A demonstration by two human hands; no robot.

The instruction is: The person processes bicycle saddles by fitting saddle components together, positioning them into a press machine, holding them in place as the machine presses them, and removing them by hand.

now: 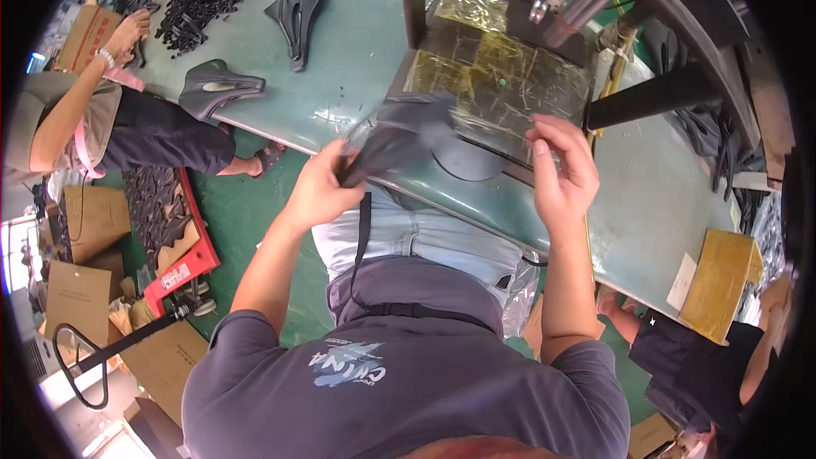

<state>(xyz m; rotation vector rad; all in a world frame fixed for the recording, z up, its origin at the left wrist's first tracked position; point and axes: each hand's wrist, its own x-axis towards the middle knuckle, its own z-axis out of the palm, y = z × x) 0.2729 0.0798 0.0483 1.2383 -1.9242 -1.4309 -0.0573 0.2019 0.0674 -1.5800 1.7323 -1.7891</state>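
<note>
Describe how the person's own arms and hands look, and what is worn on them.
Both forearms are bare, without gloves, watch or rings that I can see. The left hand and right hand are uncovered. Short dark grey-blue T-shirt sleeves end above the elbows.

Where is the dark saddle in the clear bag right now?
In the head view, the bagged dark saddle is at centre, over the table's near edge, held by the left hand, with the right hand at the bag's right side.

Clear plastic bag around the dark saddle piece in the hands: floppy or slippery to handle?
Probably floppy: the clear plastic bag crumples and folds where the left hand pinches it. Likely slippery, given its glossy sheen. Seems light, since the right hand lifts its edge with fingertips only.
</note>
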